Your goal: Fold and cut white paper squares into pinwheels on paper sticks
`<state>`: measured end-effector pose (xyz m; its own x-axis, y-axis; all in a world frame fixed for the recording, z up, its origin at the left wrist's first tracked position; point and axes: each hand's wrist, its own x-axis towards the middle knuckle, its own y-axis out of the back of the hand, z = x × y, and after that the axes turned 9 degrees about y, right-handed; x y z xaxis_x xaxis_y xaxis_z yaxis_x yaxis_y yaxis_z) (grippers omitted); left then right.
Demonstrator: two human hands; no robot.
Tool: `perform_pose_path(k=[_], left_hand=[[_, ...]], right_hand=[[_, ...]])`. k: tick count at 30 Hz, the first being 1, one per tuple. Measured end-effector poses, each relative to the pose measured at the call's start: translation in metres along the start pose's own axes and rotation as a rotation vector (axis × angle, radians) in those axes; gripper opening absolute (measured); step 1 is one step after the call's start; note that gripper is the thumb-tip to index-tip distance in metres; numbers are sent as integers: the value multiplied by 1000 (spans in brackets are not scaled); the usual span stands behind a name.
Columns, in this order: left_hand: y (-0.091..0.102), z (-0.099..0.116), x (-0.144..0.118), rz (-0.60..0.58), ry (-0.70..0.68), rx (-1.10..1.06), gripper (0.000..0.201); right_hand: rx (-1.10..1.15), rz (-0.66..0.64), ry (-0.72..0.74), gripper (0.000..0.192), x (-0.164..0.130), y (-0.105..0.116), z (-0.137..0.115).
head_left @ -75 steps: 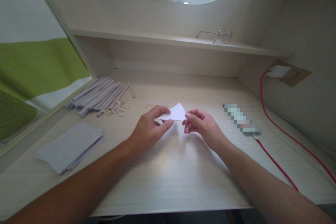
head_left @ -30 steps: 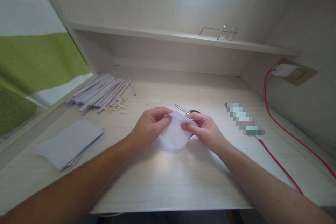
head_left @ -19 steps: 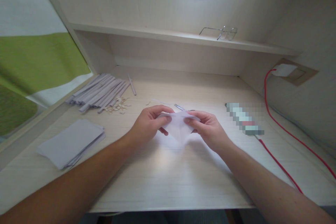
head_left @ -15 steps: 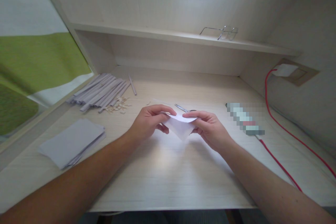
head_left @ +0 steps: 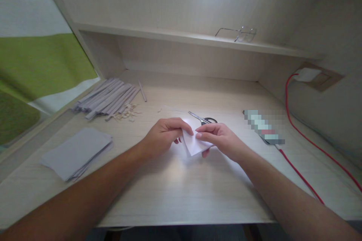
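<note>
Between my two hands is a white sheet of paper point(head_left: 193, 146), held above the desk with one corner pointing down toward me. My left hand point(head_left: 166, 135) is closed on its left edge, thumb and index finger pinching it. On the right side my right hand point(head_left: 219, 139) grips the same sheet, its thumb and index finger on the upper face and another fingertip showing below. Just beyond the paper lie scissors point(head_left: 202, 118) with black handles, partly behind my right hand.
At left rest a stack of paper sheets point(head_left: 77, 152), a pile of rolled paper sticks point(head_left: 109, 96) and a tangle of thin strips point(head_left: 128, 113). A blurred phone point(head_left: 263, 128) with a red cable point(head_left: 301, 175) lies right. Glasses point(head_left: 244, 34) sit on the shelf point(head_left: 169, 35).
The sheet has tilted and its lower corner has shifted slightly left and down. Both hands have come lower and a little closer together, uncovering more of the scissors.
</note>
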<state>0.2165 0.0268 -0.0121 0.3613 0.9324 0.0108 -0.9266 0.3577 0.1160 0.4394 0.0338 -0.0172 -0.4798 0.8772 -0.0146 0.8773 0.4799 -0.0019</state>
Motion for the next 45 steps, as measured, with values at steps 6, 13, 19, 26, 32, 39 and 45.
perform_pose_path(k=[6,13,19,26,32,39,45], left_hand=[[-2,-1,1,111,-34,-35,42],[-2,-2,4,-66,215,44,15],[-6,2,2,99,159,37,16],[-1,1,5,74,140,-74,18],[0,4,6,74,149,-151,20],[0,4,5,206,133,-276,21],[-5,5,-3,209,61,10,15]], right_hand=[[52,20,28,25,0,1,4],[174,80,114,31,2,3,6],[57,77,214,49,-2,-1,4],[-39,183,362,79,-7,-4,0],[-283,140,508,12,-10,1,-7],[-485,185,617,3,-13,-2,-14],[-565,101,599,6,-13,-5,-7]])
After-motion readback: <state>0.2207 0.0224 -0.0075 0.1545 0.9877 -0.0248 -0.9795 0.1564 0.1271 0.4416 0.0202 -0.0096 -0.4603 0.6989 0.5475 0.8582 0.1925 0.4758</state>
